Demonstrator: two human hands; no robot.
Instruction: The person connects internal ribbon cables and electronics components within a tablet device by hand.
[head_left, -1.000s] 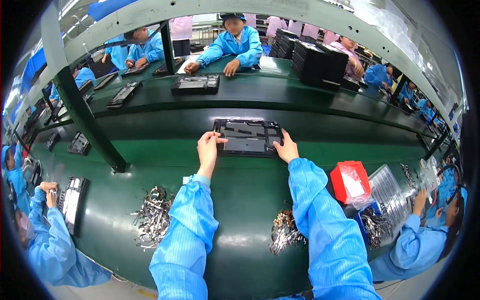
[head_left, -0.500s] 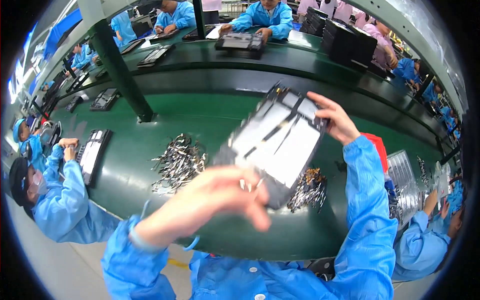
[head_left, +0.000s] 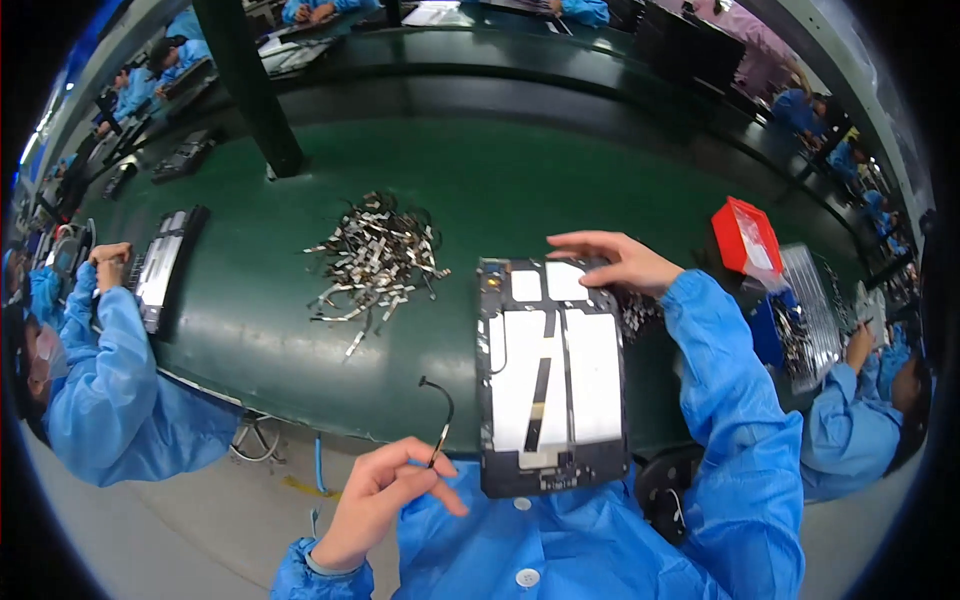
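1. Bench (head_left: 500, 185): green, runs 9 to 3 o'clock.
2. Tablet (head_left: 555, 380): back off, white cells showing, in right hand over the bench's near edge.
3. Pile (head_left: 375, 250) of cables: on bench, tablet's 10 o'clock.
4. Right hand (head_left: 625, 263): part-closed on tablet's 1 o'clock corner, thumb on face; some fingers hidden.
5. Left hand (head_left: 385, 497): tablet's 8 o'clock, thumb-and-finger pinch, rest loosely curled.
6. Red bin (head_left: 745, 238): tablet's 2 o'clock.
7. Cable (head_left: 445, 425): in left pinch, black end toward 12.
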